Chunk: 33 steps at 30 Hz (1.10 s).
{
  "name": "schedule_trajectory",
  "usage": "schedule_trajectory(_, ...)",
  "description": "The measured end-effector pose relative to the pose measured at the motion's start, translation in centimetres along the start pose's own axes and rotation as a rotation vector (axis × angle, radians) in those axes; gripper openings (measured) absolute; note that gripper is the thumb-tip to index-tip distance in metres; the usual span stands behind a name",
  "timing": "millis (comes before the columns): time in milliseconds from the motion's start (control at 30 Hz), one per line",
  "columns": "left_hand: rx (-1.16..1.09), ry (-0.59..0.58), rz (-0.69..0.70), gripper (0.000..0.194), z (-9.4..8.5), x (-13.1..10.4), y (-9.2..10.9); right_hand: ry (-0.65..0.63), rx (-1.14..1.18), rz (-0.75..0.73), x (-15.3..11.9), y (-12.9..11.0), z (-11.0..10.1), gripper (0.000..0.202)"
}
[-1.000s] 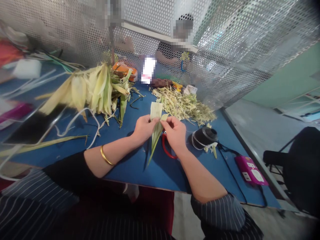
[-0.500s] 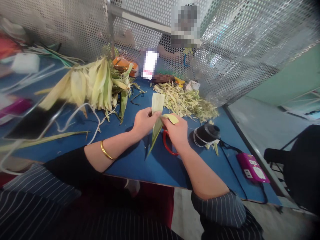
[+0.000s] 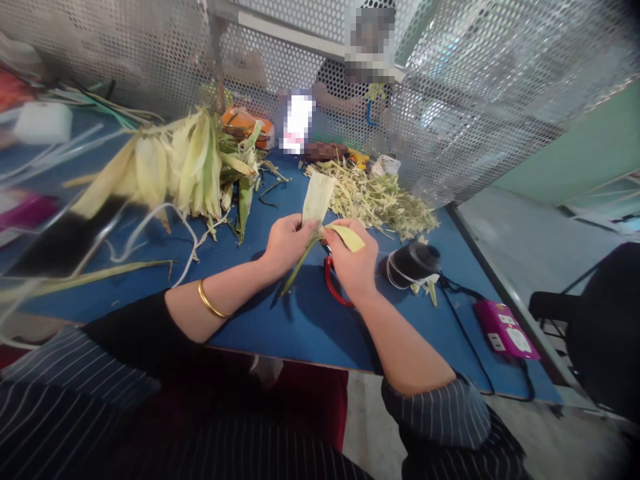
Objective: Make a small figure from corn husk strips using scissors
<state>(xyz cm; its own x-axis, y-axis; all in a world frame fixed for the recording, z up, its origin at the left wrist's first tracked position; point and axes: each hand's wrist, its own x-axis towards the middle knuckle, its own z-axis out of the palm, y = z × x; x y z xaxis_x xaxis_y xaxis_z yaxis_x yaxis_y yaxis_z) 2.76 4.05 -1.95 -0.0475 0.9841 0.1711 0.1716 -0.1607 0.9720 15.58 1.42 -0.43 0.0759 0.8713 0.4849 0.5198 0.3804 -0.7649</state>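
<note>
Though cluttered, blue table (image 3: 300,333) beside perforated metal screen (image 3: 450,127).

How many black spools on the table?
1: the black spool, on the blue table to the right of the right hand. Others could be hidden behind the shredded husk heap.

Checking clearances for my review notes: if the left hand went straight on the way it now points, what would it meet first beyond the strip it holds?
Past the pale strip, the left hand would most likely meet the right hand, though a single view leaves depth uncertain.
</note>
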Motion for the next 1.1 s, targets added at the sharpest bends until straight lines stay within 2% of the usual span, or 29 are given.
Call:
schedule_trajectory(100,0.136,0.04,0.117,0.033,-0.2,0.2,-0.1,-0.074,0.088,0.162,0.2,0.5,0.5,0.022)
schedule_trajectory(200,0.192,0.034,0.147,0.033,-0.2,0.1,-0.1,-0.138,0.211,0.293,0.4,0.7,0.8,0.024)
schedule_trajectory(300,0.156,-0.026,0.098,0.036,0.0,0.0,-0.3,-0.091,0.209,0.261,0.4,0.4,0.7,0.021)
schedule_trajectory(400,0.12,-0.063,0.043,0.038,0.2,0.0,-0.4,-0.051,0.119,0.139,0.2,0.1,0.3,0.017)
schedule_trajectory(500,0.114,-0.053,0.05,0.038,0.1,0.1,-0.5,-0.051,0.07,0.012,-0.2,0.0,0.1,0.011)
schedule_trajectory(600,0.152,-0.017,0.067,0.04,-0.1,0.3,-0.4,-0.049,0.039,-0.04,-0.6,-0.1,0.0,0.01)
schedule_trajectory(733,0.219,0.03,0.116,0.039,-0.2,0.3,-0.1,-0.041,0.086,0.031,-0.4,-0.2,0.3,0.013)
schedule_trajectory(833,0.285,0.078,0.166,0.039,-0.3,0.1,0.2,-0.123,0.193,0.207,-0.1,0.3,0.8,0.021)
schedule_trajectory(933,0.286,0.073,0.171,0.037,-0.2,0.1,0.3,-0.201,0.315,0.38,0.1,0.8,1.2,0.023)
schedule_trajectory(1000,0.229,0.027,0.147,0.035,-0.1,0.0,0.2,-0.155,0.285,0.37,0.1,0.8,1.2,0.022)
schedule_trajectory(1100,0.143,-0.086,0.079,0.037,0.1,-0.1,-0.1,-0.025,0.122,0.215,0.1,0.2,0.7,0.019)
